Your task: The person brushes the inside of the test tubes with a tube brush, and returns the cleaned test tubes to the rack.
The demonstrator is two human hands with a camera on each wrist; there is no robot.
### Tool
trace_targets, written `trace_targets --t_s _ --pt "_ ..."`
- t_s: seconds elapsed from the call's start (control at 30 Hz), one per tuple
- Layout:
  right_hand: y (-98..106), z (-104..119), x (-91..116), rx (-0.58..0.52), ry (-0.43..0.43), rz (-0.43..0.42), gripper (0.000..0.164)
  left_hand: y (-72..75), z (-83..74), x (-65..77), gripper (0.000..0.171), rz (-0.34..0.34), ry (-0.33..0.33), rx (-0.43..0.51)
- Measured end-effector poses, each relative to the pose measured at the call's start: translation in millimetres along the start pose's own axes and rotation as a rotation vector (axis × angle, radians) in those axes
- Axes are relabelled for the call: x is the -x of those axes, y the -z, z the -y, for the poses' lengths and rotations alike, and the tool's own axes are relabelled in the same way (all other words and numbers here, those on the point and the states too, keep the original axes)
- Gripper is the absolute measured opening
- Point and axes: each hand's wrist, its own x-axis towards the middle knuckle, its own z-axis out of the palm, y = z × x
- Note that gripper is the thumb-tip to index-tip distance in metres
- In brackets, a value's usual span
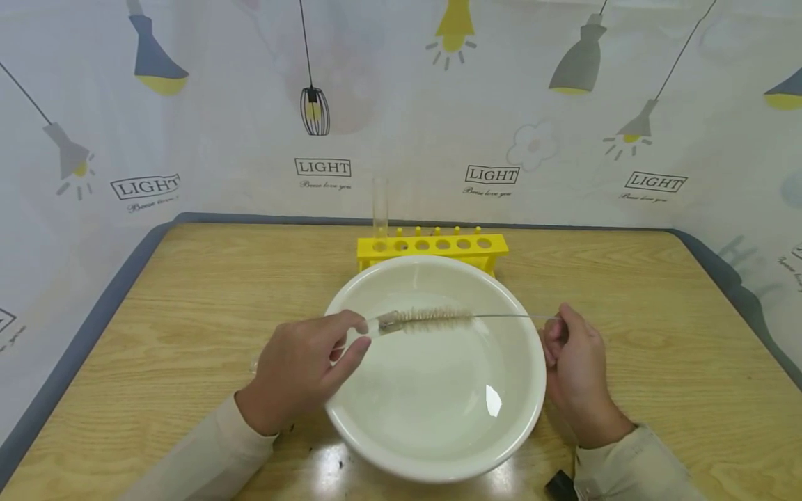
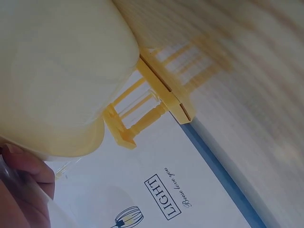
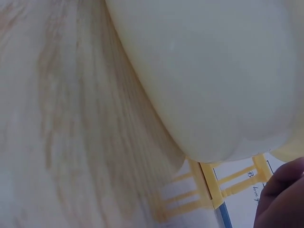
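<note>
Over a white basin, my left hand grips a clear test tube between thumb and fingers. The tip of a test tube brush with pale bristles appears to sit in the tube's mouth; most of the bristles lie outside it. At the basin's right rim, my right hand pinches the brush's thin wire handle, which runs nearly level. In the left wrist view, fingers show below the basin's rim. Only part of my right hand enters the right wrist view.
Behind the basin stands a yellow test tube rack with another clear test tube upright in its leftmost hole. A small black object lies by my right sleeve. A lamp-patterned sheet hangs around the wooden table.
</note>
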Motion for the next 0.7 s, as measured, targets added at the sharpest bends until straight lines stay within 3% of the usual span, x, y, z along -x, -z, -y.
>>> trace_targets --t_s 0.27,0.7 --pt "-1.8 -3.9 -1.7 0.009 -0.115 -0.064 0.052 -0.1 -0.1 0.7 0.041 0.011 0.018 -0.003" --pt "-0.6 -5.9 -1.4 0.047 -0.118 -0.034 0.05 -0.8 0.0 0.4 0.044 -0.011 0.001 -0.004"
